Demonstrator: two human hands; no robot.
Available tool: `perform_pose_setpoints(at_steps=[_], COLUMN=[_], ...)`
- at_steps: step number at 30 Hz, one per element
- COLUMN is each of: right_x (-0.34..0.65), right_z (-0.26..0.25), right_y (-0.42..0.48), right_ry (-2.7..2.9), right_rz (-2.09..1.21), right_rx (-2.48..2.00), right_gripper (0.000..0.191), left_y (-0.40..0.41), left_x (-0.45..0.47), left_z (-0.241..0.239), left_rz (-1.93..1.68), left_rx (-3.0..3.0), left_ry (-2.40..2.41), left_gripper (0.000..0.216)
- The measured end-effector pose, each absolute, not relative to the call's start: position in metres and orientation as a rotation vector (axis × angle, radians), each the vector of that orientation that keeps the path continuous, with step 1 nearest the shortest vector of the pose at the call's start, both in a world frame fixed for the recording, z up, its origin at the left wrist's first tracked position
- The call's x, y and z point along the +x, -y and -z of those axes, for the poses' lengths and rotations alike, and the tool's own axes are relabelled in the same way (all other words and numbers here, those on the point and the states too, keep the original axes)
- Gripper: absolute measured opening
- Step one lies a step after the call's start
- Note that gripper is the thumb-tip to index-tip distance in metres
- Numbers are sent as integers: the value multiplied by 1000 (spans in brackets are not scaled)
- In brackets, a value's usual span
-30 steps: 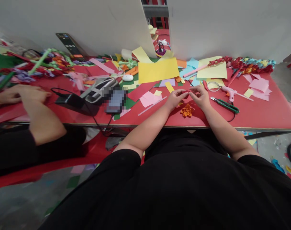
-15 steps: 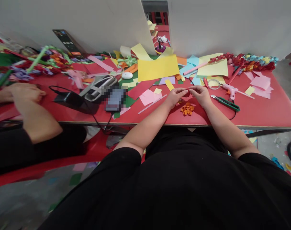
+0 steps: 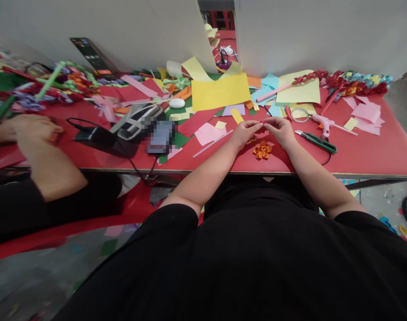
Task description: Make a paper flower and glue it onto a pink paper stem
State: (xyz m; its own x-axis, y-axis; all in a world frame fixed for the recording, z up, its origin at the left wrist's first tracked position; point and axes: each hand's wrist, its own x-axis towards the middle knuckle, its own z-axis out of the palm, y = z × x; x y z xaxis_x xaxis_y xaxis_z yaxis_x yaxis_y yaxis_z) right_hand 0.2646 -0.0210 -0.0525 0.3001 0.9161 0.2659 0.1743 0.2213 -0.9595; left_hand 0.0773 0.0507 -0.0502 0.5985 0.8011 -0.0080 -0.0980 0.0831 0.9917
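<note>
A small piece of red paper (image 3: 263, 126) is pinched between my two hands, just above the red tabletop. The thumb and fingers of my left hand (image 3: 246, 133) close on its left side. My right hand (image 3: 280, 130) grips the other side, and the fingertips nearly meet. Most of the paper is hidden by the fingers. Right below the hands, an orange folded-paper flower (image 3: 263, 150) lies on the table. To the right of my right hand rests a green utility knife (image 3: 316, 141), with a pink glue gun (image 3: 325, 125) just behind it.
Across the back lie a yellow sheet (image 3: 220, 92), a roll of tape (image 3: 300, 115) and red paper-flower garlands (image 3: 337, 81). Pink sheets (image 3: 367, 116) are at the right. Left of me are a phone (image 3: 161, 137), a black device (image 3: 105, 140) and another person's hands (image 3: 38, 129).
My hands stay together on the red paper, with only slight finger movement. The view has shifted very slightly; the orange flower stays in place.
</note>
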Motion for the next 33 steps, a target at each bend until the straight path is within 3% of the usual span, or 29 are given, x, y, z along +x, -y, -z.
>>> perform_pose_setpoints(at_steps=[14, 33], right_x=[265, 266], right_z=[54, 56], right_y=[21, 19], right_ry=[1238, 1148], right_rz=[-673, -811], right_rx=[-1258, -1196], right_gripper=[40, 51], left_y=[-48, -47], left_x=[80, 80], left_z=[49, 50], left_rz=[-775, -897], left_rx=[1315, 1512], left_ry=[-703, -577], left_gripper=[26, 25])
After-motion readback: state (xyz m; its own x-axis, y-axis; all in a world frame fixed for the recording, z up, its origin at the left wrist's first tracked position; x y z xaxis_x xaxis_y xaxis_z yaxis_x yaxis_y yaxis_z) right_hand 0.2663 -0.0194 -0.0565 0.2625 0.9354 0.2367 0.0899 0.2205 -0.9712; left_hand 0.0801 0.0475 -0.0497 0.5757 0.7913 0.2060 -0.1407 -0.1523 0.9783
